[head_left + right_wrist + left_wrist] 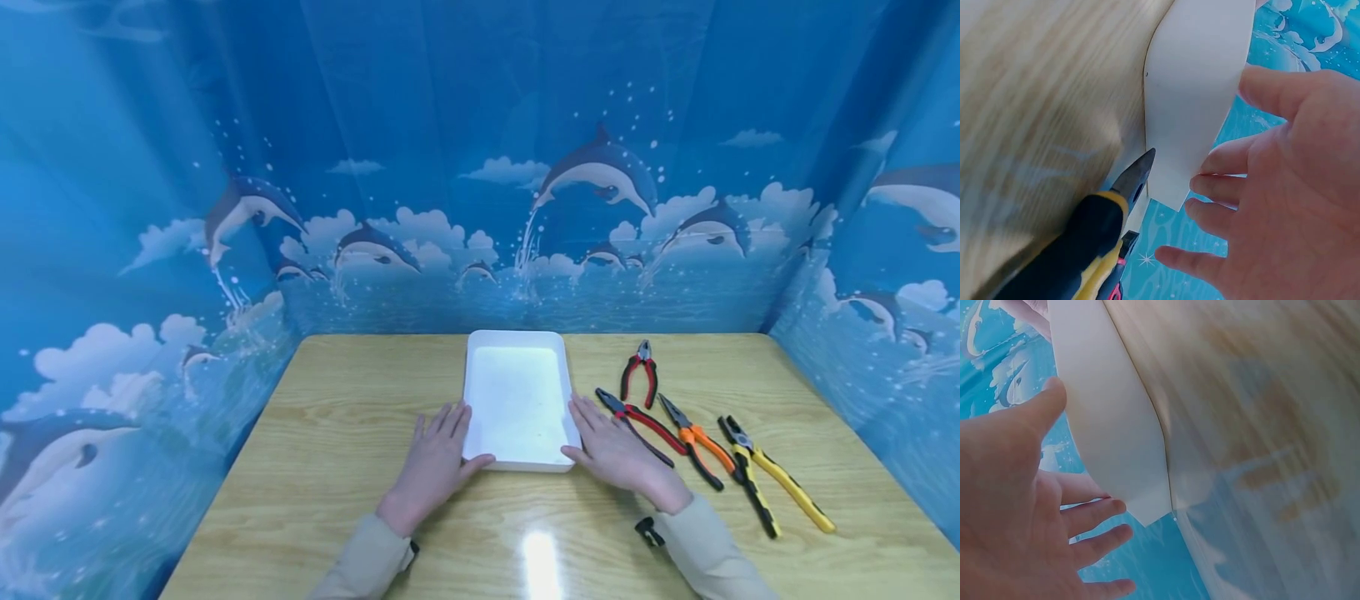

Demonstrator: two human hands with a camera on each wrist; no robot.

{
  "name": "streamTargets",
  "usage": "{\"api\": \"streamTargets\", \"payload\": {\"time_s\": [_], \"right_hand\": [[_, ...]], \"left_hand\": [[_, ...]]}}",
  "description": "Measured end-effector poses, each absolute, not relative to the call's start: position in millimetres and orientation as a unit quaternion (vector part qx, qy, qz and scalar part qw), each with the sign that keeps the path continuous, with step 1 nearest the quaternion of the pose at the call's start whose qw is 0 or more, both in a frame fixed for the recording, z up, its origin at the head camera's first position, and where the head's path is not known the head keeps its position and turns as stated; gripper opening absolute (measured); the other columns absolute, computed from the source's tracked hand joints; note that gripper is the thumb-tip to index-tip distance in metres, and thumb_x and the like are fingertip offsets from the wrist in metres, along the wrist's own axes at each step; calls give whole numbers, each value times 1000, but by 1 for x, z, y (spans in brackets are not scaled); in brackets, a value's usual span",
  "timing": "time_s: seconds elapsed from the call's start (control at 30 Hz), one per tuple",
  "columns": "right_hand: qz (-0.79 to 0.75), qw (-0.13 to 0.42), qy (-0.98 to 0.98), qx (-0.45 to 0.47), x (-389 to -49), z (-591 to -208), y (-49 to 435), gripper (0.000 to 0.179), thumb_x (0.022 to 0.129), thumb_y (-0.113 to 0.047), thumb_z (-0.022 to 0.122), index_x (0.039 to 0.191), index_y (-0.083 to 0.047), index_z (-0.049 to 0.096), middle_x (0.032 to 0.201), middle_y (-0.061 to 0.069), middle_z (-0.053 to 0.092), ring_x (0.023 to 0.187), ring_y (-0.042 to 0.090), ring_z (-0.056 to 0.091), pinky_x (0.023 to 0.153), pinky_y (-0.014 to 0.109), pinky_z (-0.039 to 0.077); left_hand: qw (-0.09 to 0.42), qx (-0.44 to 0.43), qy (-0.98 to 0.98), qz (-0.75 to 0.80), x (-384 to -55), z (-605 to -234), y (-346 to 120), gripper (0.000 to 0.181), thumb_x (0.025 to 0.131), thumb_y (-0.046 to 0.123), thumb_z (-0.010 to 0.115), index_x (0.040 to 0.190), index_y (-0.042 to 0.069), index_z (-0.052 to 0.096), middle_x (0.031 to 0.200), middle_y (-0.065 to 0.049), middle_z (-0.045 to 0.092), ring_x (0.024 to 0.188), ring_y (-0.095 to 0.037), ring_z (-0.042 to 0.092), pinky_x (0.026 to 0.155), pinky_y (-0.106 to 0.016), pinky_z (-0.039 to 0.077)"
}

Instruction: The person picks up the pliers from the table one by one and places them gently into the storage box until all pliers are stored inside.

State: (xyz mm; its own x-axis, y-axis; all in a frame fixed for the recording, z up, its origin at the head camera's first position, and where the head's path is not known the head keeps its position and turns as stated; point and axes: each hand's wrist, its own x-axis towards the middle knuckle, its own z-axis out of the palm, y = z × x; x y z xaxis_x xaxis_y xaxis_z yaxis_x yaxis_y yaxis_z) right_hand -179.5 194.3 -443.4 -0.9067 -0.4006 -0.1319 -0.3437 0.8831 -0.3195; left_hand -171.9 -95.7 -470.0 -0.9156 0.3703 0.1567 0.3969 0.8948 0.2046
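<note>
A white rectangular tray lies flat on the table with nothing in it. At its left side, my left hand touches the edge with extended fingers, the thumb reaching to the near left corner. My right hand lies against the opposite side in much the same way, thumb at the near right corner. Both wrist views show the tray's outer wall beside spread fingers. Close to the right hand are red-and-black pliers. The right wrist view shows pliers with a dark and yellow grip near the tray wall.
Right of the tray lie small red-handled pliers, orange-and-black long-nose pliers and yellow-and-black pliers. The wooden table meets a blue dolphin-print curtain at the back and sides.
</note>
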Motion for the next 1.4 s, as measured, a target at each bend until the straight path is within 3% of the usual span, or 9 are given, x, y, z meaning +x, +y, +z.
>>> {"api": "streamTargets", "payload": {"time_s": [0.6,0.9,1.2,1.4], "right_hand": [[-154,100,963,-197,-185,-446,207,74,106,-36,53,158,6,21,167,23,14,153,44,14,118,68,22],[-158,103,963,-192,-186,-446,207,74,106,-36,53,159,5,20,167,22,13,153,44,13,118,69,21],[-168,110,961,-189,-186,-447,206,75,106,-36,53,159,4,19,168,22,12,153,43,14,118,70,20],[-170,107,961,-191,-185,-448,209,75,105,-36,54,159,5,20,167,22,12,153,44,14,116,72,21]], "left_hand": [[69,-201,-971,-107,-173,-470,-82,85,96,61,56,152,-2,42,156,-21,42,144,-42,39,115,-68,30],[66,-224,-965,-120,-187,-463,-93,77,96,57,59,148,0,49,150,-18,51,143,-43,40,114,-70,30],[-11,-216,-966,-140,-194,-462,-96,100,89,68,61,157,0,32,163,-18,32,151,-41,24,119,-68,19],[-16,-216,-966,-143,-193,-465,-93,103,89,69,60,158,-1,28,165,-18,26,152,-41,22,120,-69,17]]}}
